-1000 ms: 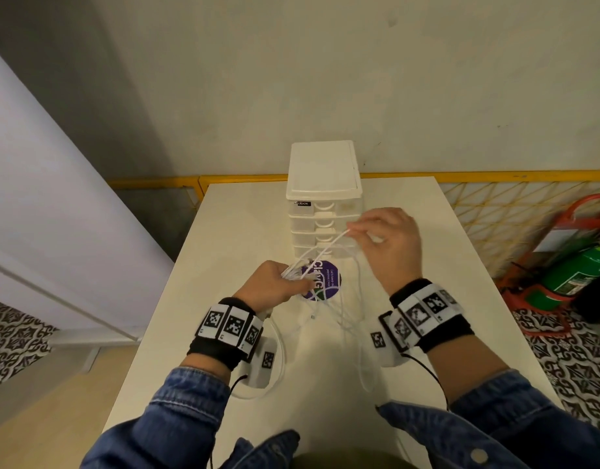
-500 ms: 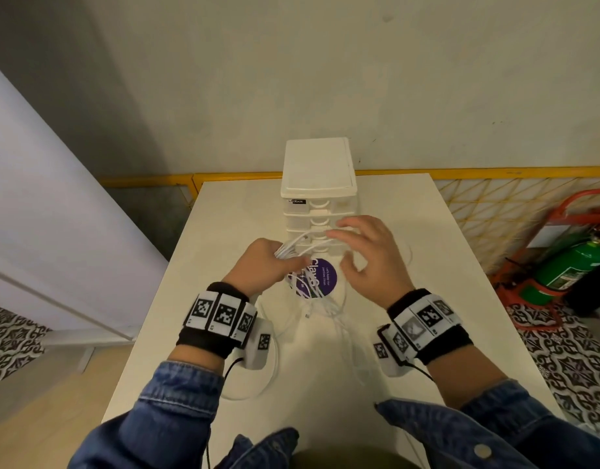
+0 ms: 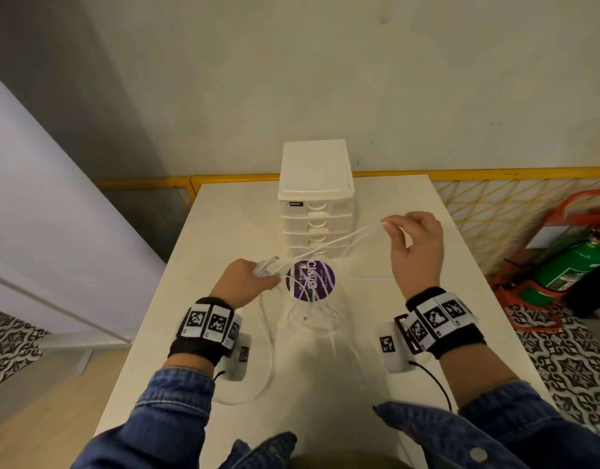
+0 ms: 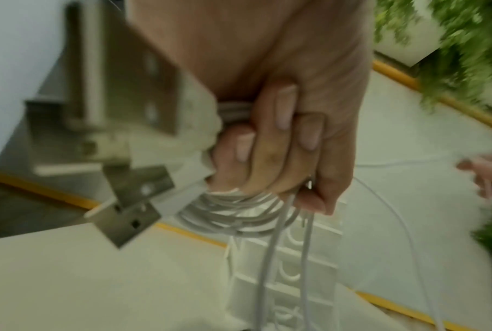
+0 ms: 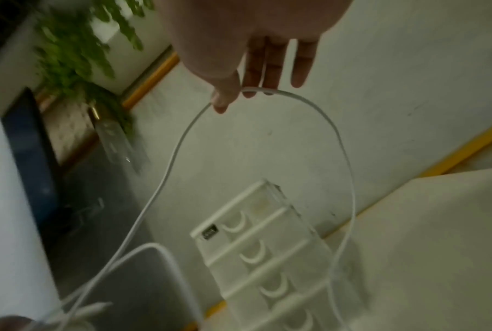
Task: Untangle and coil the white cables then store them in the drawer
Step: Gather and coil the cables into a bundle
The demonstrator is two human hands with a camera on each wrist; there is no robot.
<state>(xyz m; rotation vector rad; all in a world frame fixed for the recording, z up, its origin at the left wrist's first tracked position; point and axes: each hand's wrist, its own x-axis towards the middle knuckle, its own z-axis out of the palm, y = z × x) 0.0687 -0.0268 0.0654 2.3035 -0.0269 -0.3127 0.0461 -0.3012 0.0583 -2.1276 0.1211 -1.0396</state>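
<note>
White thin cables (image 3: 329, 243) mid-coil: left hand (image 3: 246, 282) fisted round the bundle, right hand (image 3: 415, 247) pinching one strand.
Loose loops before the white plastic drawer unit (image 3: 316, 201) may snag and re-knot if pulled taut.

White cables (image 3: 329, 243): thin cords, partly coiled into a bundle (image 4: 233, 215) w/ metal USB plugs (image 4: 131, 192) sticking out, strands stretched taut up to the right, slack loops trailing on the table. Drawer unit (image 3: 317, 211): small white plastic stack, upright at table's far edge, all drawers closed.
</note>
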